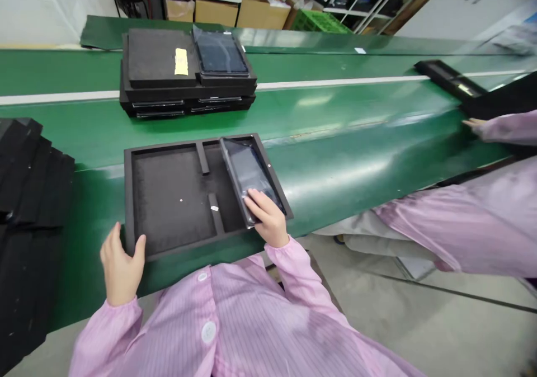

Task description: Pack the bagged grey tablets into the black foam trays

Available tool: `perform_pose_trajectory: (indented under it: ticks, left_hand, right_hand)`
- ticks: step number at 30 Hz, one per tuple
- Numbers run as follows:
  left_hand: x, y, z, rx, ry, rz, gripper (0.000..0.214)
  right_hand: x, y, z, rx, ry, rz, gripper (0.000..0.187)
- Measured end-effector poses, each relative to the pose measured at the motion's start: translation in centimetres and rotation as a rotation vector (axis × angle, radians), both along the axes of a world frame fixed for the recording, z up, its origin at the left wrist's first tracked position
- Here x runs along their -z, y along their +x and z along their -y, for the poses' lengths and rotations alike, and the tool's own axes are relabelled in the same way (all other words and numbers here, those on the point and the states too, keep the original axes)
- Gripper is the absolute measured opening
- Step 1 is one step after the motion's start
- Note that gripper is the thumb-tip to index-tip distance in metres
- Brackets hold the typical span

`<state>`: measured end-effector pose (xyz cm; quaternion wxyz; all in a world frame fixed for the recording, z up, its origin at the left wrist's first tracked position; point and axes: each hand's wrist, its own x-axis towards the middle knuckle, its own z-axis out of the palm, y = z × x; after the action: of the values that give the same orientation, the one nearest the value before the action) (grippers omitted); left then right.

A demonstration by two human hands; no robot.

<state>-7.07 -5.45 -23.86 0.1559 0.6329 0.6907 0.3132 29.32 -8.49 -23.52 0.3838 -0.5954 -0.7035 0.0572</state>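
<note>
Fingers (253, 199) of the right hand (271, 220) lie on top of the near end of a bagged tablet (247, 170), grasping it; the thumb is hidden. The tablet sits in the right compartment of a black foam tray (168, 198), slanted, its left edge against the divider strip. The left hand (119, 265) clasps the tray's near-left corner, the thumb on the rim and the fingers along the outer side. The larger left compartment of the tray shows bare foam. The tray lies on the green belt of the bench (335, 159), close to its near edge.

Farther across the belt stands a stack of foam trays (184, 94), with another bagged tablet (220, 55) and a yellow label (181, 62) on top. A pile of black foam sheets (25, 198) fills the left edge. At the right, a co-worker's hand (474, 123) in a pink sleeve (507, 128) reaches a black tray (451, 79).
</note>
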Motion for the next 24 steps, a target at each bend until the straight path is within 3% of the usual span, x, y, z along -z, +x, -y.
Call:
perform_pose_trajectory:
  ticks: [5, 9, 11, 13, 15, 16, 20, 24]
  left_hand:
    - [0.6, -0.4, -0.5, -0.014, -0.196, -0.003, 0.065]
    - [0.1, -0.3, -0.6, -0.021, -0.247, -0.012, 0.069]
    - [0.1, -0.5, -0.6, -0.036, -0.270, -0.001, 0.071]
    - [0.1, -0.8, -0.5, -0.037, -0.268, 0.026, 0.071]
    - [0.3, -1.3, -0.6, -0.024, -0.267, 0.047, 0.072]
    - [0.4, -1.5, -0.7, -0.011, -0.273, 0.049, 0.072]
    - [0.6, -0.5, -2.8, 0.121, -0.300, 0.038, 0.079]
    - [1.0, 4.4, -6.2, 0.452, -0.362, 0.125, 0.090]
  right_hand:
    - [-1.7, -0.2, -1.4, -0.218, -0.301, 0.111, 0.066]
    - [-4.0, 1.7, -2.1, -0.303, -0.459, -0.142, 0.047]
    - [-4.5, 3.6, -2.2, -0.151, -0.415, -0.275, 0.038]
    - [-4.2, 5.5, -2.2, 0.231, -0.337, -0.291, 0.040]
    - [-3.2, 7.0, -2.2, 0.548, -0.361, -0.238, 0.044]
    - [-2.5, 7.5, -2.1, 0.616, -0.415, -0.221, 0.043]
    - [-0.5, 9.2, -1.1, 0.662, -0.514, -0.231, 0.030]
    - [-0.2, 13.7, 1.4, 0.867, -0.534, -0.249, 0.018]
